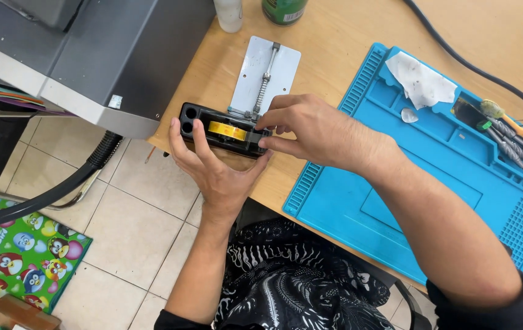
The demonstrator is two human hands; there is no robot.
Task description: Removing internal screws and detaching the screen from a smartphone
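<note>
Hands meet over a black tape dispenser [222, 130] that sits at the near edge of the wooden table [335, 43], just left of a blue work mat [396, 201]. The left hand [212, 168] cups the dispenser from the near side, fingers spread and laid up over its front, the thumb [260, 165] curling under its right end. A yellow roll of tape [227, 129] shows between the fingers of both hands. The right hand [316, 128] reaches in from the right, its fingers [270, 116] narrowed to a pinch at the dispenser's right end; whether they hold tape I cannot tell. A grey metal plate [267, 70] lies just behind the dispenser.
</note>
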